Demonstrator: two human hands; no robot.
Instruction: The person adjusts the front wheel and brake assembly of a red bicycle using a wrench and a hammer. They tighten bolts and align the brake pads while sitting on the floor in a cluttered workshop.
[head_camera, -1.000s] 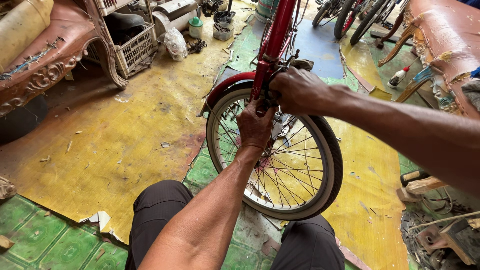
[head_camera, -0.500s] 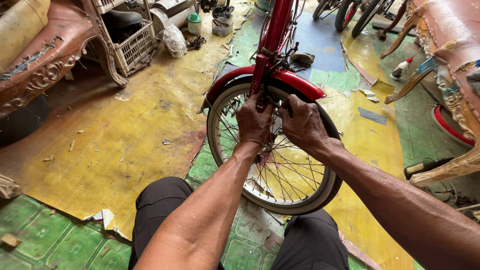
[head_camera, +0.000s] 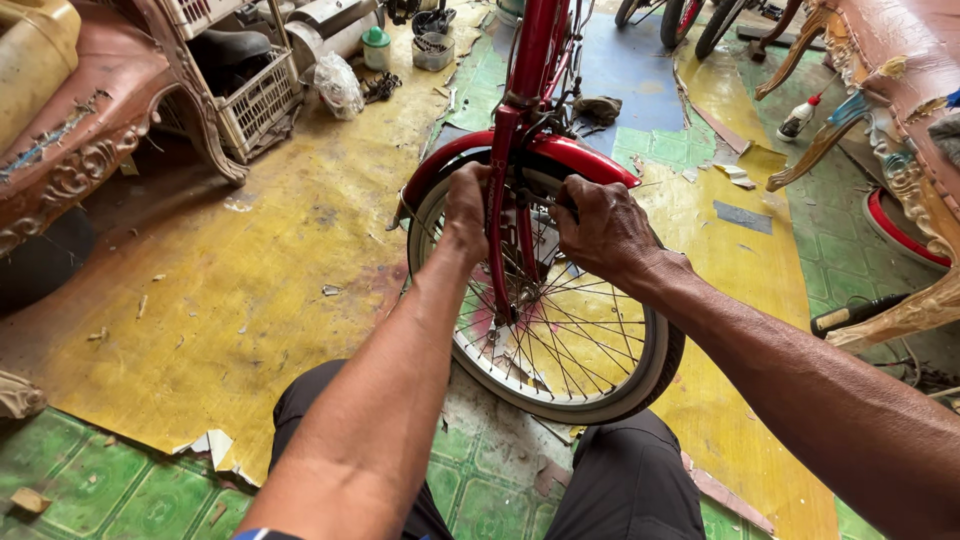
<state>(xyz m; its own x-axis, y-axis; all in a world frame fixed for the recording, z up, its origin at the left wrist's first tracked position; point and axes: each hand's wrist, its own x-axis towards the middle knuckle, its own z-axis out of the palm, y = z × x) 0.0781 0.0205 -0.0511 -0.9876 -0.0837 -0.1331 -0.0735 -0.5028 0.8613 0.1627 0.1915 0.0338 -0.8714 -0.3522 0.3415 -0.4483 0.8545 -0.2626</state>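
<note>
While the person sits on the floor with knees apart, the spoked bicycle wheel with the pale tyre stands upright between the legs, tyre bottom on the green tiled floor. Left hand: curled at the top of the wheel, fingers against the red fork blade just below the red curved mudguard. Whether it grips the blade or only presses on it, can't tell. Right hand: fingers bent and closed in at the same spot from the other side, knuckles up, fingertips hidden behind the fork and spokes, so what they pinch is not visible. Both hands close together, nearly touching across the fork. Red bicycle frame tube rises from the fork toward the top edge. Worn yellow floor sheet lies left of the wheel and under it. White wire basket sits far left beside a carved pink-brown sofa. Small white squeeze bottle with a red tip lies on the floor far right, well apart from the hands.
</note>
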